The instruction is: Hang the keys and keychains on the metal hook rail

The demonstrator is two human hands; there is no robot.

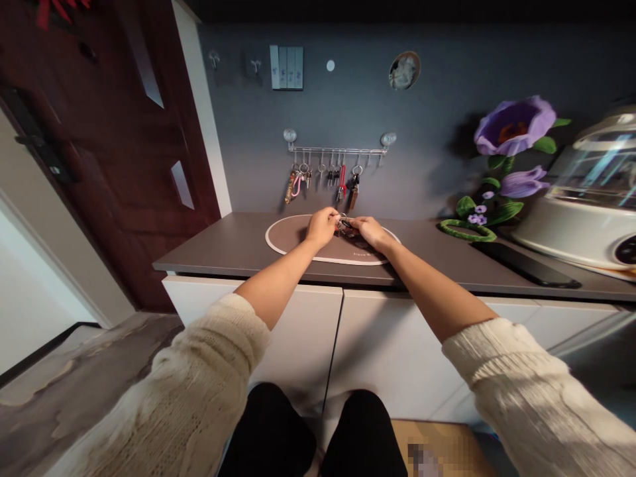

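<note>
Between my two hands, above the brown oval mat (288,236), is a small bunch of keys (342,226) with a metal ring and a bit of red. My left hand (322,225) pinches it from the left side, fingers closed. From the other side, my right hand (370,233) has its fingers closed on the same bunch. The fingertips partly cover the keys, so their exact shapes are hard to make out. Behind my hands, a clear hook rail (338,151) on the wall carries several hanging keys, among them a red strap (342,180) and a pink loop (297,185).
On the grey counter (223,240), a purple crocheted flower (514,129), a black phone (527,264) and a cream appliance (571,225) stand or lie to the right. White cabinet doors (288,331) are below. A dark red door (124,165) is at the left.
</note>
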